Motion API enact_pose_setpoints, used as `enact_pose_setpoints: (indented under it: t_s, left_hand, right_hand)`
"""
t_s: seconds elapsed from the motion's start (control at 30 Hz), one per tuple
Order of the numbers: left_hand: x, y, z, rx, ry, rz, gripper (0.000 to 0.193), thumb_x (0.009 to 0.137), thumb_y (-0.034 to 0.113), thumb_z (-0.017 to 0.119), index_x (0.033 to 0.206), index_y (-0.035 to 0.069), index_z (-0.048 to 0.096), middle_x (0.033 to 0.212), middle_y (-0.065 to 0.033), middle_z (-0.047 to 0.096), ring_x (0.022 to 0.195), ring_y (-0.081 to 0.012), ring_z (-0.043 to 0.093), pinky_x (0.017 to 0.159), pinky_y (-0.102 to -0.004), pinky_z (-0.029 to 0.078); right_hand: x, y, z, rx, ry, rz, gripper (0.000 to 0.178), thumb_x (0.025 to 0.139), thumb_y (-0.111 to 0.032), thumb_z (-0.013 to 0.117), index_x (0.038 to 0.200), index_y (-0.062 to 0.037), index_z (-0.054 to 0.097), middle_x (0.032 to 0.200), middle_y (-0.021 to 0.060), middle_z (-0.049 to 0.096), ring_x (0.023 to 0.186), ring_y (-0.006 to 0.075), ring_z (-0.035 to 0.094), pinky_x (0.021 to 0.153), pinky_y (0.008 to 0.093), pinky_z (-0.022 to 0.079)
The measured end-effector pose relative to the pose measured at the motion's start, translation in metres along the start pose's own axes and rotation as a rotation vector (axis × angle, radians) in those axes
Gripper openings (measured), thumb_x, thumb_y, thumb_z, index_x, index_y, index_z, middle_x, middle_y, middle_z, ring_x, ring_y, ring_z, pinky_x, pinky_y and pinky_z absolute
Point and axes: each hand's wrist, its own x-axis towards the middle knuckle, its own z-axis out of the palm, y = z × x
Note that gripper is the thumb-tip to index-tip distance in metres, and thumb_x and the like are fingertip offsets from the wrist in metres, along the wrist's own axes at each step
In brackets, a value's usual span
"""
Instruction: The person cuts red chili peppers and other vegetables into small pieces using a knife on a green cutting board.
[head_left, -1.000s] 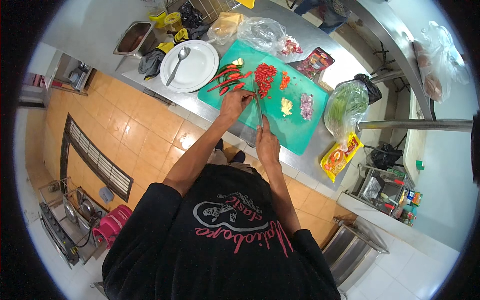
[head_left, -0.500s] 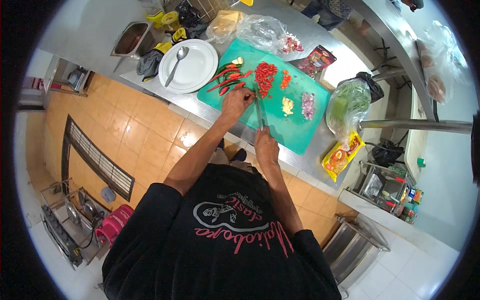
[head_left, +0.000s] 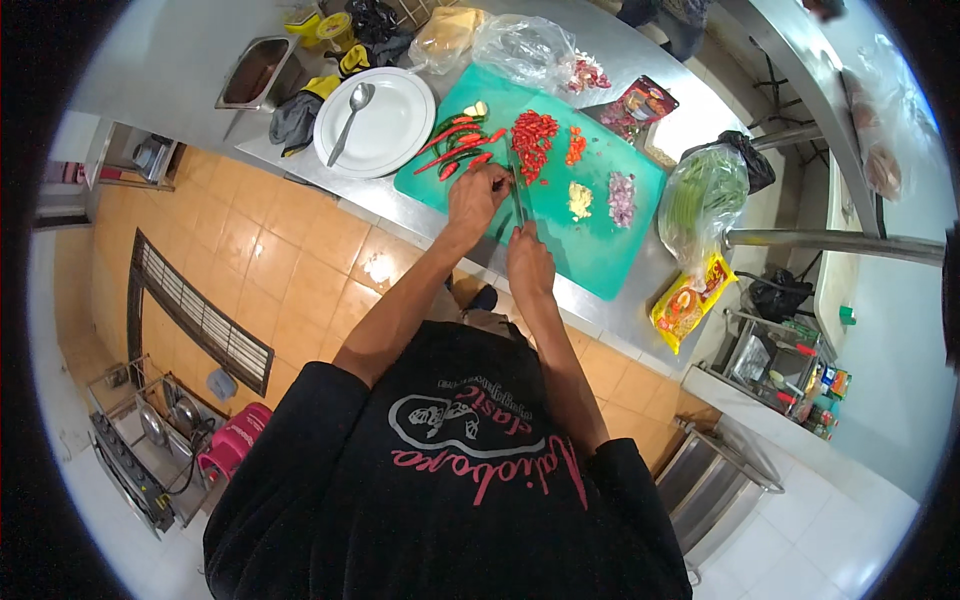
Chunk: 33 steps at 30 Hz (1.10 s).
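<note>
A green cutting board lies on the steel counter. My left hand presses a red chili against the board, next to a bunch of whole red and green chilies. My right hand grips the handle of a knife, whose blade points away from me beside the left fingers. A heap of chopped red chili lies just beyond the blade. Small piles of orange bits, pale chopped garlic and chopped purple shallot lie on the board's right half.
A white plate with a spoon sits left of the board, a steel tray beyond it. A bag of green vegetables, a yellow packet, a red packet and clear bags ring the board.
Both hands stay at the board's left part; the knife has shifted slightly against the chili under my left fingers. The view has drifted a little.
</note>
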Motion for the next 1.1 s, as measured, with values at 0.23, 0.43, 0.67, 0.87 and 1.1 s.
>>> enact_pose_setpoints:
  t_s: [0.23, 0.43, 0.67, 0.87, 1.1]
  left_hand:
    - [-0.002, -0.003, 0.001, 0.030, 0.052, 0.067, 0.015, 0.076, 0.010, 0.071, 0.091, 0.006, 0.068, 0.082, -0.0141, 0.067, 0.074, -0.0315, 0.065, 0.065, -0.0406, 0.051]
    - [-0.001, -0.009, 0.005, 0.035, 0.058, 0.062, 0.015, 0.076, 0.009, 0.071, 0.090, 0.005, 0.068, 0.084, -0.0139, 0.068, 0.075, -0.0310, 0.066, 0.066, -0.0400, 0.051]
    - [-0.005, -0.003, 0.006, 0.001, 0.092, 0.075, 0.011, 0.075, 0.009, 0.071, 0.085, 0.007, 0.066, 0.081, -0.0129, 0.066, 0.072, -0.0305, 0.063, 0.065, -0.0410, 0.050]
    - [-0.007, -0.006, -0.003, 0.028, 0.090, 0.097, 0.011, 0.075, 0.011, 0.072, 0.084, 0.008, 0.066, 0.079, -0.0116, 0.065, 0.071, -0.0290, 0.063, 0.065, -0.0400, 0.050]
    - [-0.009, -0.006, -0.016, 0.091, 0.042, 0.172, 0.012, 0.078, 0.012, 0.072, 0.090, 0.008, 0.070, 0.082, -0.0110, 0.066, 0.071, -0.0280, 0.064, 0.063, -0.0385, 0.051]
  right_hand:
    - [-0.023, 0.006, -0.003, 0.027, -0.062, 0.037, 0.025, 0.098, -0.025, 0.044, 0.100, -0.0006, 0.048, 0.078, 0.0275, 0.065, 0.072, 0.0452, 0.065, 0.061, 0.0546, 0.053]
    - [-0.016, 0.006, 0.000, 0.029, -0.014, 0.017, 0.026, 0.097, -0.026, 0.046, 0.101, -0.0001, 0.048, 0.076, 0.0264, 0.065, 0.073, 0.0451, 0.065, 0.062, 0.0544, 0.053]
    - [-0.021, 0.012, -0.002, 0.043, -0.040, 0.015, 0.028, 0.097, -0.026, 0.045, 0.102, 0.0005, 0.049, 0.079, 0.0259, 0.066, 0.075, 0.0444, 0.065, 0.066, 0.0551, 0.053]
    - [-0.031, 0.013, -0.008, 0.015, -0.082, 0.061, 0.028, 0.098, -0.027, 0.044, 0.103, 0.0002, 0.049, 0.081, 0.0271, 0.066, 0.076, 0.0451, 0.065, 0.066, 0.0545, 0.053]
    - [-0.018, 0.010, -0.010, -0.016, -0.042, 0.057, 0.031, 0.098, -0.030, 0.043, 0.104, -0.0005, 0.050, 0.082, 0.0274, 0.066, 0.077, 0.0458, 0.065, 0.068, 0.0536, 0.053]
